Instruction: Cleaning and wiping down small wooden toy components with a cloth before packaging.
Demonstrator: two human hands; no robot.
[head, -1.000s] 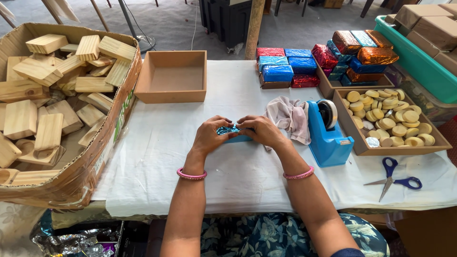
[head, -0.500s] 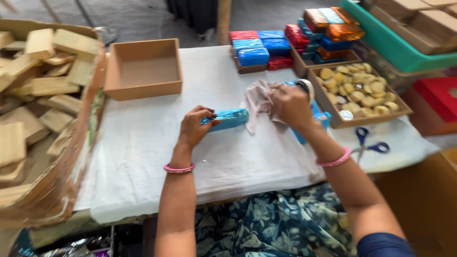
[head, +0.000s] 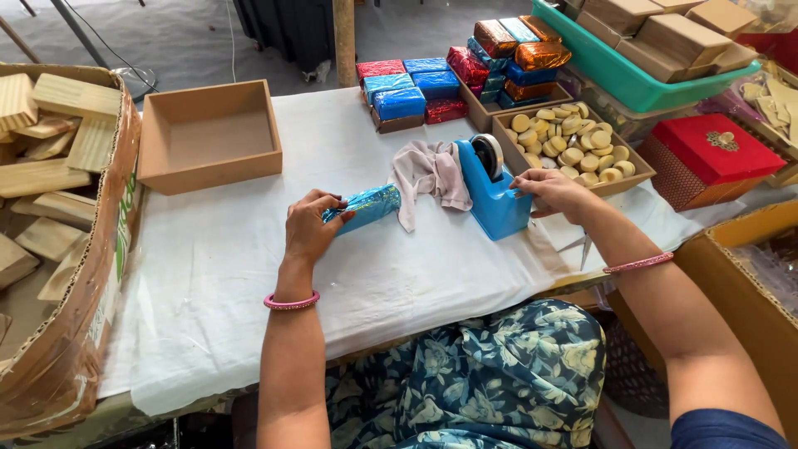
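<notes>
The left hand (head: 309, 229) has its fingers wrapped around a shiny blue foil-wrapped block (head: 364, 206), resting on the white-covered surface (head: 208, 274). The right hand (head: 550, 189) rests loosely curled, holding nothing, its fingers touching the blue plastic tape dispenser (head: 492, 193).

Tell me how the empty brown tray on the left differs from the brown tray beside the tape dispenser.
The empty brown tray holds nothing, while the tray by the blue tape dispenser is filled with pale round discs. The empty tray stands clear of both hands; the filled tray has the right hand at its near corner. The left hand holds a blue foil-wrapped block between them. Both are shallow brown rectangular trays on the white cloth.
</notes>
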